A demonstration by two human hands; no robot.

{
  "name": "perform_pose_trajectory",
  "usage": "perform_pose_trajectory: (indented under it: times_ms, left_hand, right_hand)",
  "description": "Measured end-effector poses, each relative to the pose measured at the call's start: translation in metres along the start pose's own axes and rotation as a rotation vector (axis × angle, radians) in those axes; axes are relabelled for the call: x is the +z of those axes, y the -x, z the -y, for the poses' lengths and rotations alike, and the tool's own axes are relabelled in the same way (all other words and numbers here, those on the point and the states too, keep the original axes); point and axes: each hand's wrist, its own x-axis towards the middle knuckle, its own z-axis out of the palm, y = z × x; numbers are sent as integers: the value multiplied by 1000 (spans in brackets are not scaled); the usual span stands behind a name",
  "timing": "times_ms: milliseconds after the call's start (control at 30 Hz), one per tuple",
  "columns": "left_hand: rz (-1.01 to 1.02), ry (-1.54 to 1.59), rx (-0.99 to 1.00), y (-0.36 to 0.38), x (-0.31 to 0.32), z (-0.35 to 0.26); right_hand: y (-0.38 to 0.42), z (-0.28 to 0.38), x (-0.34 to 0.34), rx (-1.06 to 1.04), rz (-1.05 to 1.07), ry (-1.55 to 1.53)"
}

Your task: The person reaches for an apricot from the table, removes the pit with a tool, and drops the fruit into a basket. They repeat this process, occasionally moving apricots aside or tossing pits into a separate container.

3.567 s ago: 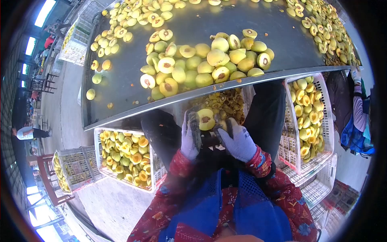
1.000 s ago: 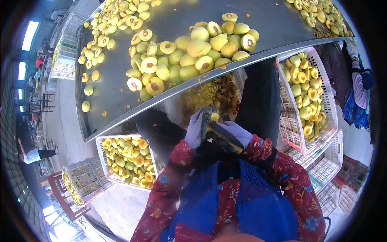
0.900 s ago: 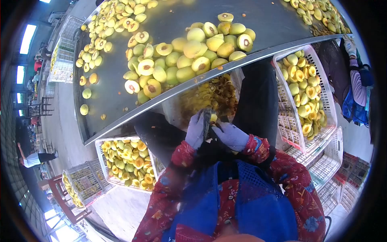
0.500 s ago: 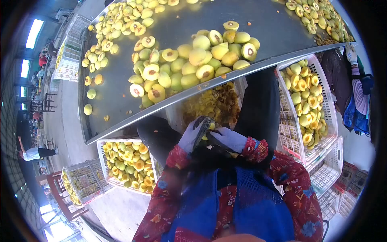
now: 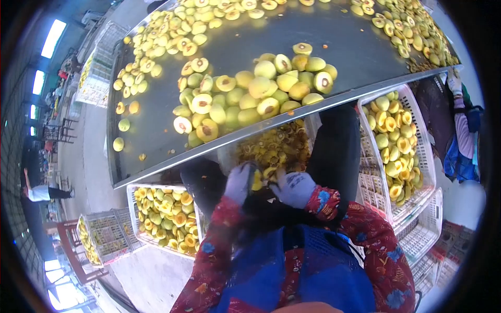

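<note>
My left hand [image 5: 239,182], in a pale glove, closes around a yellow-green fruit piece [image 5: 257,180] at its inner side, above my lap. Close beside it on the right, my gloved right hand [image 5: 294,187] has its fingers curled near a small yellowish piece; blur hides exactly what it grips. Just beyond both hands sits a container of peelings and fruit scraps [image 5: 276,146] between my knees. Over it runs the edge of a dark metal table [image 5: 151,112], which bears a heap of halved fruit [image 5: 250,94].
Crates of halved fruit stand at the left [image 5: 166,216] and right [image 5: 394,141]. Another crate [image 5: 107,235] is farther left near a brown chair [image 5: 75,245]. A co-worker's sleeve [image 5: 464,125] shows at the far right; a distant person [image 5: 39,193] is at the left.
My hands have moved slightly apart, the left one leftward, and the dark tool-like shape between them no longer shows clearly. The view has shifted, showing more of the table's far side.
</note>
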Motion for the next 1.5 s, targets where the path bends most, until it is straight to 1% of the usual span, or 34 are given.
perform_pose_trajectory:
  times_ms: [33,67,100,133,167,200,233,300,333,367,400,433,467,533,567,633,667,733,767,800,833,867,900,933,967,1000,1067,1133,1167,1267,1367,1467,1500]
  left_hand:
    - [-81,-33,-72,1,-13,-10]
    - [-194,-62,-109,19,-33,-23]
    - [-328,-533,80,34,-61,-26]
    - [-428,-765,-156,55,-79,-46]
    - [-366,-949,-356,68,-103,-55]
    - [-460,-987,-368,78,-124,-45]
    - [-513,-1000,-168,85,-144,-31]
    - [-521,-975,-165,80,-153,-60]
    - [-509,-942,-177,64,-156,-78]
    - [-538,-922,-60,43,-157,-88]
    - [-564,-903,63,20,-158,-99]
    - [-591,-973,164,-9,-162,-99]
    - [-618,-1039,269,-43,-166,-88]
    - [-600,-1350,480,-114,-184,-44]
    - [-503,-1165,416,-121,-185,-46]
    - [-316,-802,283,-128,-186,-51]
    - [-315,-773,172,-127,-187,-52]
    - [-323,-706,-53,-113,-190,-55]
    - [-379,-429,-15,-112,-198,-37]
    - [-340,-121,30,-94,-187,-50]
    - [-293,187,70,-67,-165,-77]
    - [-241,497,101,-46,-149,-86]
    - [-203,121,227,-37,-143,-76]
    - [-159,-256,353,-31,-138,-67]
    - [-95,-214,356,-25,-128,-64]
    - [-31,-170,355,-20,-117,-62]
    - [138,744,58,-5,-72,-79]
    - [95,882,-78,12,-31,-98]
    - [74,956,-152,17,-15,-100]
    - [242,892,98,14,2,-66]
    - [103,820,17,28,15,-83]
    - [-184,234,134,29,26,-72]
    - [-151,380,130,29,30,-75]
  right_hand:
    - [-4,-6,1,59,-13,-32]
    - [-8,-16,4,116,-29,-61]
    - [-11,-44,20,-159,-184,84]
    - [-13,-54,18,-14,-105,-279]
    - [-18,-62,14,135,-16,-638]
    - [-23,-60,8,291,85,-993]
    - [-19,-56,-2,346,125,-1229]
    - [-19,-42,-14,387,114,-1395]
    - [-19,-38,-17,410,110,-1472]
    - [-18,-39,-19,380,177,-1445]
    - [-18,-35,-21,399,165,-1405]
    - [-17,-29,-23,423,149,-1368]
    - [-16,-26,-25,447,128,-1330]
    - [-13,-24,-29,403,77,-1345]
    - [-10,-23,-28,387,53,-1358]
    - [-8,-30,-29,402,155,-1314]
    - [-7,-32,-29,410,208,-1292]
    - [-8,-33,-15,364,132,-1250]
    - [-9,-32,-9,342,95,-1227]
    - [-10,-29,-9,274,27,-1183]
    - [-11,-23,-8,211,-41,-1138]
    - [-10,-15,-6,155,-103,-1091]
    - [-5,0,-20,134,-143,-881]
    - [-3,7,-20,-39,-248,-663]
    - [-1,11,-20,-209,-349,-438]
    - [2,18,-24,-262,-387,-335]
    - [8,33,-31,-357,-481,-125]
    - [13,43,-31,-196,-439,-253]
    - [16,46,-28,-201,-544,-280]
    - [23,51,-34,-107,-521,-177]
    - [24,50,-33,-53,-481,-180]
    - [24,50,-34,8,-468,-179]
    - [24,49,-33,14,-477,-167]
